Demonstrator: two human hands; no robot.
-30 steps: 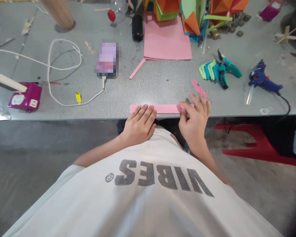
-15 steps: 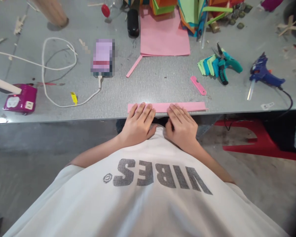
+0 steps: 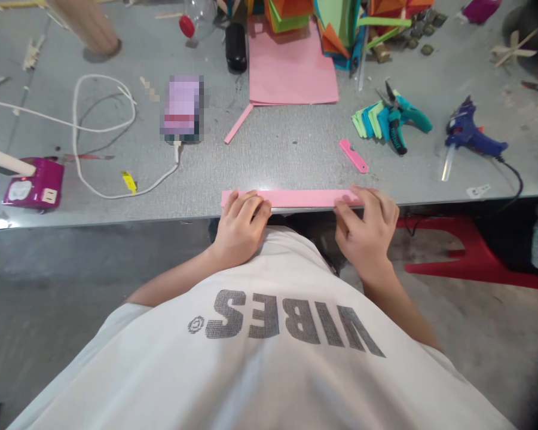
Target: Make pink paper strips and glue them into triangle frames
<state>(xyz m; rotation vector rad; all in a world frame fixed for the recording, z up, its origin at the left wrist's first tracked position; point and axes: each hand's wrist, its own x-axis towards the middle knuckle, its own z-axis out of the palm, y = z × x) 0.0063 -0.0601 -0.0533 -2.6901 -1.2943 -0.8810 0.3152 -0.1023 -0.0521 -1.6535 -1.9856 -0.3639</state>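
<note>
A folded pink paper strip (image 3: 302, 198) lies along the front edge of the table. Near its left end, my left hand (image 3: 241, 230) holds it with bent fingers on top; the thumb is mostly hidden. My right hand (image 3: 366, 230) grips the right end, its thumb at the near edge and its fingertips over the paper, covering that end. Beyond the strip lies a pink cutter knife (image 3: 353, 156). A larger stack of pink paper (image 3: 293, 71) rests further back, with a narrow pink strip (image 3: 238, 124) at its corner.
Pliers (image 3: 398, 116) lie on folded green and blue paper pieces (image 3: 368, 122). A blue glue gun (image 3: 473, 131) is to the right. On the left are a phone (image 3: 180, 107) on a white cable (image 3: 75, 128) and a magenta power socket (image 3: 36, 182). A red stool (image 3: 479, 263) stands below.
My right hand has slid from the strip's middle to its right end and curled around it. My left hand's flat fingers have bent. The view has shifted slightly.
</note>
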